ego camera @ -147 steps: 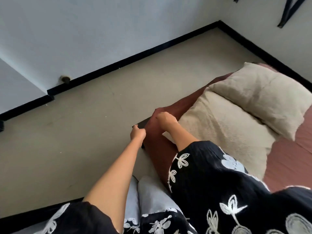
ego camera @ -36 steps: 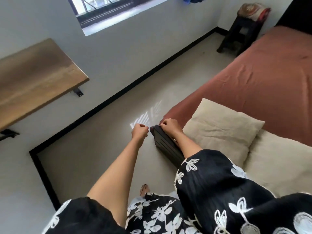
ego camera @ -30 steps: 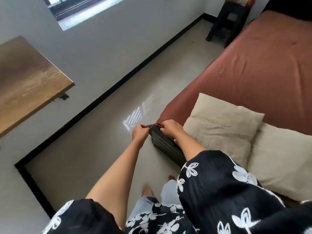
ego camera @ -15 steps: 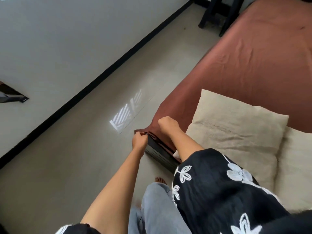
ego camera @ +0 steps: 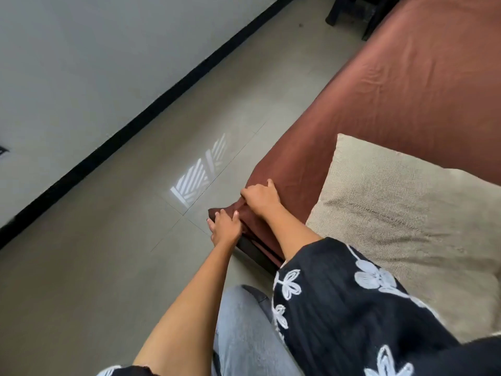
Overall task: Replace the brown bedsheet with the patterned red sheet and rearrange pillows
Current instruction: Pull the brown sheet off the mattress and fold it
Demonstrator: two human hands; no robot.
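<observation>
Currently, both of my hands are at the near left corner of the bed. My left hand (ego camera: 225, 226) lies on the corner of the brown bedsheet (ego camera: 406, 85), fingers extended and pressed against the fabric where it folds over the dark bed frame (ego camera: 254, 252); it is flat rather than gripping, as far as the view shows. My right hand (ego camera: 259, 198) sits just above and beside it on the same corner, fingers bent, with the fingertips gathering a ridge of the sheet; the thumb points up. The two hands are near each other but not touching.

One brown bedsheet is visible. It covers the mattress from this corner to the far edge of the bed and hangs down the left side, with light creases near the middle of that side. One beige pillow (ego camera: 401, 229) is clearly visible, lying on the sheet along the near edge of the bed, to the right of my right forearm. My black sleeve with white flower embroidery (ego camera: 347, 308) overlaps its lower left corner.

One dark stool or small table (ego camera: 349, 12) stands partly in view on the floor past the far left side of the bed. One patch of striped window light (ego camera: 200, 175) falls on the grey tiled floor (ego camera: 108, 240) beside the corner.
</observation>
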